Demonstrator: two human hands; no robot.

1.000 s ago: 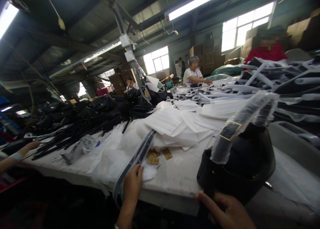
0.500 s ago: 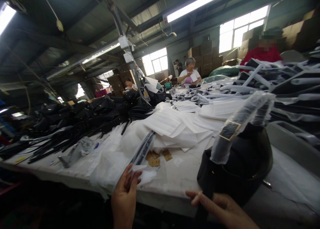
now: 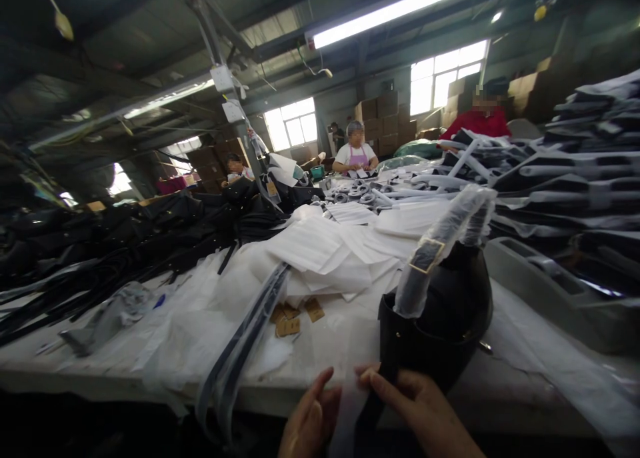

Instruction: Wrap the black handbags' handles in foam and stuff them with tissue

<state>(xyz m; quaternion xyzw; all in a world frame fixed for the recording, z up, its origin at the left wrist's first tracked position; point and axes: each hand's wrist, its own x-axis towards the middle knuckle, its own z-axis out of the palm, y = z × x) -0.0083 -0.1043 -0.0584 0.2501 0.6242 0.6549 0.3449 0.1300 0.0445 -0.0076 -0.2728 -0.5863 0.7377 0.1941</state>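
A black handbag (image 3: 450, 311) stands at the right front of the table, its handle (image 3: 423, 271) wrapped in clear plastic with a gold-framed patch. Below it, my right hand (image 3: 410, 398) pinches a black strap (image 3: 370, 411) that hangs at the bag's left side. My left hand (image 3: 313, 415) is close by on the left, its fingers curled at a translucent plastic sleeve (image 3: 354, 358) that stands upright against the strap. The sleeve's top reaches up beside the bag. To the left, plastic-covered dark straps (image 3: 245, 338) droop over the table edge.
White foam sheets (image 3: 315, 245) are piled mid-table, with brown tags (image 3: 287, 321) in front. A grey tray (image 3: 555, 291) and stacked wrapped parts (image 3: 580, 178) stand at the right. Black bags (image 3: 125, 231) fill the left back. Several people sit beyond the table.
My left hand has moved right to my right hand, with a plastic sleeve now between them. The plastic-covered straps now hang over the table edge. The view has turned somewhat right.
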